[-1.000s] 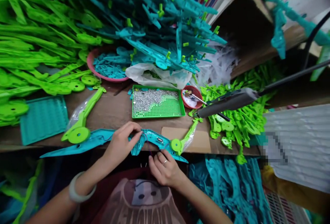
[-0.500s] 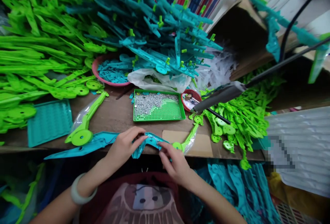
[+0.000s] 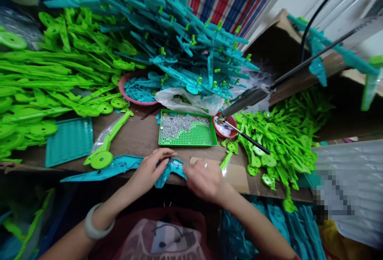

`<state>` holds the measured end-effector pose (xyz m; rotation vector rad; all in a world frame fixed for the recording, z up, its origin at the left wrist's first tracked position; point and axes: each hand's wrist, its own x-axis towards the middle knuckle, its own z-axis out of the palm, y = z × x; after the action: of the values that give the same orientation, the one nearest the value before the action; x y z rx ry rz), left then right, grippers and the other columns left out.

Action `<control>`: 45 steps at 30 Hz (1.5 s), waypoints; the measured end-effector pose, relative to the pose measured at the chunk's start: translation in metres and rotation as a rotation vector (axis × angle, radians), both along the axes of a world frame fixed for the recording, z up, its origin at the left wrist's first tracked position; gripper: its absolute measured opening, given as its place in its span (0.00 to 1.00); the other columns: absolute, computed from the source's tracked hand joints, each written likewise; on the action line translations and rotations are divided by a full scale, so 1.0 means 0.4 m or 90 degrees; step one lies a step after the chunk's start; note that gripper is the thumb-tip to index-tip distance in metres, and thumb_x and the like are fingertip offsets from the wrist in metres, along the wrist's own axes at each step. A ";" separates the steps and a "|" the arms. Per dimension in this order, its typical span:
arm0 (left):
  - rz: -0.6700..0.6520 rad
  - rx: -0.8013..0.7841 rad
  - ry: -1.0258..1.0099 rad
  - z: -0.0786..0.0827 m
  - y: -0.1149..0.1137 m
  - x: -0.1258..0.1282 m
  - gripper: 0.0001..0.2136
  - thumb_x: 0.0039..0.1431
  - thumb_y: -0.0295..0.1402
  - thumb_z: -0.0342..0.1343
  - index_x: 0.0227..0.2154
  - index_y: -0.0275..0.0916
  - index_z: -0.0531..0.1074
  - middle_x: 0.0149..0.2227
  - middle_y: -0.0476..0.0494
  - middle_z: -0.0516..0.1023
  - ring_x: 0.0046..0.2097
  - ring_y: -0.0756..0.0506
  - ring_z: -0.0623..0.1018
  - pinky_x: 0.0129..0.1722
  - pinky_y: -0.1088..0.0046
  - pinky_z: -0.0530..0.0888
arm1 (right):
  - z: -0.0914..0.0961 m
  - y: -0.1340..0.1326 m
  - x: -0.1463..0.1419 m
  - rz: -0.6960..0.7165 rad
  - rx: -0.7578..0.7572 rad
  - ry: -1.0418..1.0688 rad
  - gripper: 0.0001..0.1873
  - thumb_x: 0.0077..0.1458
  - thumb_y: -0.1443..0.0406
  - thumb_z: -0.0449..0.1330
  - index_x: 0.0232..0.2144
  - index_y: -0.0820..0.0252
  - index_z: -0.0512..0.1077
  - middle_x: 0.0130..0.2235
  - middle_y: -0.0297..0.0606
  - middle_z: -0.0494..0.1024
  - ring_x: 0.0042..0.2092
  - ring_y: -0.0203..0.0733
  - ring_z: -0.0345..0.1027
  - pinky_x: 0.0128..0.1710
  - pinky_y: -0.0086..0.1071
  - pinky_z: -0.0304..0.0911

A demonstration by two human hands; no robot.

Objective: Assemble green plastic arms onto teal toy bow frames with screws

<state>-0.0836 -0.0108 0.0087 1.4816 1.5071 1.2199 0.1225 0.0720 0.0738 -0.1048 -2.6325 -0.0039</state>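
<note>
A long blue plastic part [image 3: 119, 167] lies along the table's front edge, with a thin dark wire inside its right section. My left hand [image 3: 149, 169] is closed on the middle of this part, thumb and fingertips at its upper rim. At the right end, my right hand [image 3: 206, 178] is curled and smeared by motion; its fingertips cannot be made out. Under the left stretch of the blue part rests the disc of a green plastic arm [image 3: 103, 158] with a clear strip. Another green arm [image 3: 226, 160] is partly covered by my right hand.
Behind my hands stands a green perforated tray [image 3: 199, 137] of small metal pieces. A grey rod-shaped tool [image 3: 248, 102] slants over a red basket [image 3: 220, 132]. Piles of green parts [image 3: 38, 68] and blue parts [image 3: 179, 52] crowd the back. A cardboard sheet [image 3: 239, 180] lies right.
My right hand has turned and curled at the blue part's right end, now over the green arm's disc. My left hand keeps its hold. The view has shifted slightly.
</note>
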 end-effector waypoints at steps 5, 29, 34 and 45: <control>0.017 -0.002 0.010 -0.011 0.002 0.006 0.10 0.66 0.32 0.50 0.47 0.42 0.71 0.46 0.42 0.82 0.47 0.44 0.82 0.47 0.63 0.79 | -0.058 0.102 -0.014 0.012 -0.011 -0.137 0.10 0.68 0.69 0.52 0.47 0.64 0.71 0.43 0.45 0.78 0.39 0.40 0.69 0.34 0.33 0.65; 0.102 0.133 0.306 -0.012 -0.021 0.028 0.07 0.69 0.27 0.48 0.45 0.40 0.70 0.47 0.39 0.78 0.51 0.40 0.78 0.50 0.57 0.77 | -0.145 0.061 -0.052 -0.080 -0.275 -0.094 0.08 0.69 0.67 0.50 0.41 0.63 0.69 0.40 0.44 0.73 0.38 0.40 0.67 0.36 0.32 0.66; 0.041 0.147 0.384 -0.030 -0.077 0.008 0.06 0.69 0.29 0.52 0.45 0.39 0.71 0.50 0.38 0.77 0.53 0.39 0.75 0.53 0.55 0.75 | -0.148 0.058 -0.064 -0.092 -0.329 -0.163 0.09 0.70 0.66 0.49 0.41 0.62 0.69 0.40 0.43 0.72 0.39 0.41 0.65 0.38 0.33 0.65; 0.011 0.186 0.416 -0.047 -0.083 0.013 0.08 0.68 0.32 0.53 0.45 0.36 0.74 0.52 0.36 0.77 0.57 0.36 0.73 0.54 0.54 0.70 | -0.138 0.029 -0.073 -0.148 -0.481 -0.111 0.05 0.68 0.68 0.53 0.38 0.59 0.68 0.40 0.41 0.72 0.43 0.42 0.64 0.44 0.35 0.64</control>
<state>-0.0783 -0.0439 -0.0101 2.2175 1.7982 1.0450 0.0932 0.0835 0.0186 -0.6864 -2.6278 0.9345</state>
